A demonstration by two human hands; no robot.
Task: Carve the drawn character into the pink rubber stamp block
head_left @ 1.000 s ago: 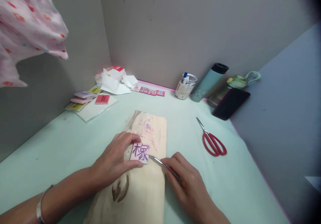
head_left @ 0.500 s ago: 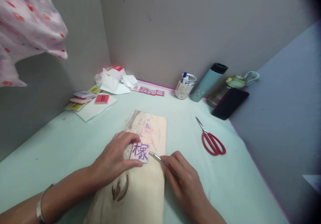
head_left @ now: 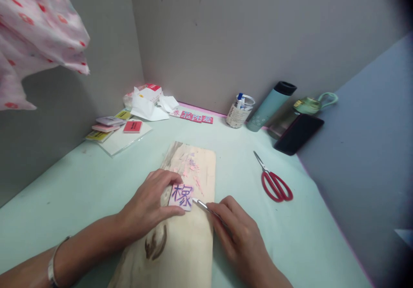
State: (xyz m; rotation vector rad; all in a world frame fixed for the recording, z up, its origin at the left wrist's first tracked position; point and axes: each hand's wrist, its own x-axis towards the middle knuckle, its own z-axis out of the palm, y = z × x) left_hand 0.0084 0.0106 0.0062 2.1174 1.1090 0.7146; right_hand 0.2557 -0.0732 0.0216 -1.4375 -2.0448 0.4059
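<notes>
A small square pink block (head_left: 181, 196) marked with a purple character lies on a wooden board (head_left: 190, 240). My left hand (head_left: 153, 202) pinches it, fingers along its upper edge and thumb along its lower one. In my right hand (head_left: 237, 227) is a slim metal craft knife (head_left: 203, 205), gripped like a pen. The knife's tip is at the block's right edge; whether it cuts in I cannot tell. Pink shavings (head_left: 193, 169) are scattered over the far part of the board.
Red-handled scissors (head_left: 275, 184) lie to the right. Behind stand a can of pens (head_left: 240, 111), a teal tumbler (head_left: 271, 107), a green-lidded bottle (head_left: 306, 105) and a leaning phone (head_left: 298, 134). Carved pink squares (head_left: 192, 116), tissues (head_left: 145, 107) and stacked blocks (head_left: 106, 126) sit further back.
The whole view has shifted very slightly. Both hands keep their hold, and the knife tip stays at the block's right edge.
</notes>
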